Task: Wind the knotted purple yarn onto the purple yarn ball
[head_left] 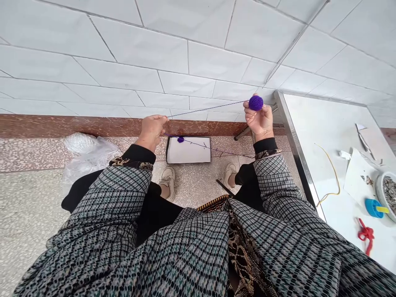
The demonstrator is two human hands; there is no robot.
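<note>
In my right hand (259, 119), raised beside the table corner, I hold a ball of purple yarn (255, 103) at the fingertips. A taut strand of purple yarn (210, 109) runs from that ball across to my left hand (152, 128), whose thumb and fingers are pinched on it. Below, a second, smaller purple clump of yarn (180, 140) rests in a shallow white-bottomed box (188, 152) on the floor. From near my left hand, a looser dark strand with little kinks slants over the box toward my right sleeve.
A white table (328, 123) on the right bears a yellow cord (335, 175), red scissors-like handles (366, 235), a blue cap (373, 208) and a bowl (379, 185) of dark bits. Left on the floor lies a clear plastic bag (85, 163) beside white yarn (79, 142). A tiled wall (123, 53) stands ahead.
</note>
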